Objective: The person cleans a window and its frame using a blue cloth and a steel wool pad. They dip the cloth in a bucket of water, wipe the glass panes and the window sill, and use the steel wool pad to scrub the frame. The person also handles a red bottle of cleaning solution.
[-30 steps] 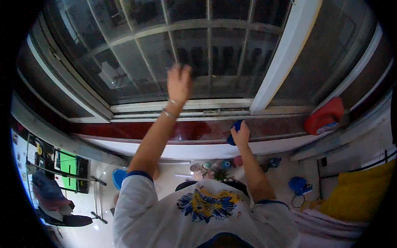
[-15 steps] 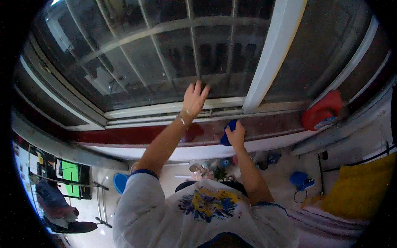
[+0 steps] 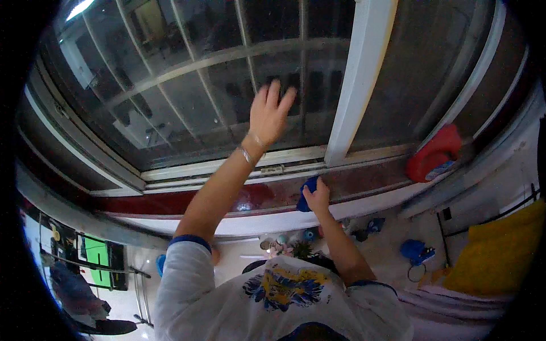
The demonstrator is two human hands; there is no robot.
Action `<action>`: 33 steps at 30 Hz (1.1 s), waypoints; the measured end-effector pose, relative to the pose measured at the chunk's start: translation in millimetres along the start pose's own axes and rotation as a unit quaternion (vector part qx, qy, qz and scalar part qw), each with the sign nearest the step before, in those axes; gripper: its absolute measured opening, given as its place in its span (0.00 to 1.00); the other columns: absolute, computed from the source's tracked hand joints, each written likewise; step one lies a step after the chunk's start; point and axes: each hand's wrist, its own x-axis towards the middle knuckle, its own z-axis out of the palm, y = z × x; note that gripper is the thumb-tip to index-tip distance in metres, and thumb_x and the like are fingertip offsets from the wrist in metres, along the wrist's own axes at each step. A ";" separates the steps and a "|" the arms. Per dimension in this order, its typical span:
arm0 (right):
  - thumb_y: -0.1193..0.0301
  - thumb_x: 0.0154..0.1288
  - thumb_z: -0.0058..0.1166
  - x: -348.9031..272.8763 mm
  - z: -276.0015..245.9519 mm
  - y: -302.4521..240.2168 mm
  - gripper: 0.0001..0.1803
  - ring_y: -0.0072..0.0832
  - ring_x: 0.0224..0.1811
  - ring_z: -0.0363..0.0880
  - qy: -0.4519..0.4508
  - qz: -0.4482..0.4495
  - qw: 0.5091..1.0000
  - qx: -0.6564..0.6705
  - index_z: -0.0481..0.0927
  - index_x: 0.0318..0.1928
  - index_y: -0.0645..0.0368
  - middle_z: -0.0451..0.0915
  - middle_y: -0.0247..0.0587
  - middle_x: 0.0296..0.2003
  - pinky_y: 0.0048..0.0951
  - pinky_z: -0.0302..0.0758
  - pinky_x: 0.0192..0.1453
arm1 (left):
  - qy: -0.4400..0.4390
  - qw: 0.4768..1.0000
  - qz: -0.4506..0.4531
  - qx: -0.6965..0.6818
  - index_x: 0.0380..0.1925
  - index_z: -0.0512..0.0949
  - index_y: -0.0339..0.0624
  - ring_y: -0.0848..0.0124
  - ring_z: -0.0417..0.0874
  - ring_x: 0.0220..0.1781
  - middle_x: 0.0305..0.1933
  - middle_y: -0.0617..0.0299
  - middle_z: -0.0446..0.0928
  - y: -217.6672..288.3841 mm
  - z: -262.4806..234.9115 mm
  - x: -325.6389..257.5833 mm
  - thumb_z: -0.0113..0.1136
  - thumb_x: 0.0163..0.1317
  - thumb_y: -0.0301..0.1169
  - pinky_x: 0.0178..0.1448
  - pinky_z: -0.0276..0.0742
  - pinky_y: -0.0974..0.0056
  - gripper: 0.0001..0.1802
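My left hand (image 3: 268,115) reaches up to the window glass (image 3: 187,108), its fingers spread and holding nothing that shows. Whether the fingertips touch the pane, I cannot tell. Down on the dark red sill (image 3: 364,181), my right hand (image 3: 318,196) is closed around a blue cloth (image 3: 307,192), which rests at the sill's front edge. The pale window frame (image 3: 236,162) with its sliding track runs between the glass and the sill.
On the right end of the sill stands a red plastic bottle (image 3: 435,154). Vertical bars show behind the glass. Flowerpots and pink flowers (image 3: 280,249) stand on the floor below. A yellow cloth (image 3: 495,250) hangs at right, a drying rack (image 3: 138,284) stands at left.
My left hand has moved up the glass, away from the track. My right hand stays closed on the cloth at the sill. The whole view has shifted slightly.
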 end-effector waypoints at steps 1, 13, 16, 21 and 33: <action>0.64 0.50 0.63 5.2 -11.5 -13.5 0.20 0.50 0.30 0.79 -0.108 0.132 0.985 0.039 0.72 0.34 0.69 0.76 0.56 0.24 0.44 0.71 0.30 | 0.040 0.999 -0.003 0.010 0.48 0.74 0.50 0.49 0.72 0.48 0.52 0.46 0.69 -3.5 -4.8 31.9 0.58 0.47 0.23 0.49 0.73 0.52 0.24; 0.66 0.51 0.63 -0.7 -0.6 9.8 0.19 0.41 0.22 0.75 -0.048 0.036 0.998 0.017 0.72 0.32 0.68 0.73 0.50 0.20 0.41 0.70 0.27 | 0.037 0.999 0.000 0.008 0.48 0.76 0.51 0.50 0.72 0.46 0.53 0.47 0.69 17.1 -0.8 60.6 0.59 0.46 0.24 0.48 0.73 0.51 0.25; 0.66 0.50 0.64 -0.9 0.4 1.1 0.20 0.40 0.23 0.76 -0.048 0.051 0.997 -0.023 0.73 0.35 0.69 0.75 0.50 0.22 0.40 0.71 0.28 | 0.093 0.994 -0.044 0.026 0.47 0.76 0.51 0.49 0.72 0.46 0.53 0.46 0.69 6.4 -18.2 107.9 0.58 0.46 0.24 0.49 0.73 0.50 0.24; 0.66 0.52 0.65 15.8 -15.5 -15.0 0.22 0.37 0.29 0.79 -0.152 0.191 0.968 0.066 0.75 0.42 0.70 0.79 0.50 0.26 0.39 0.73 0.33 | -0.066 0.994 0.074 0.050 0.51 0.75 0.53 0.54 0.72 0.49 0.56 0.51 0.67 16.8 23.5 -13.6 0.59 0.47 0.27 0.47 0.73 0.57 0.26; 0.63 0.54 0.63 10.9 -13.4 11.6 0.18 0.35 0.32 0.80 -0.135 0.181 0.970 0.091 0.76 0.40 0.63 0.81 0.44 0.30 0.35 0.75 0.41 | 0.140 0.983 -0.040 0.112 0.53 0.74 0.59 0.47 0.73 0.48 0.50 0.46 0.71 -38.2 -53.9 154.5 0.61 0.45 0.23 0.51 0.73 0.48 0.31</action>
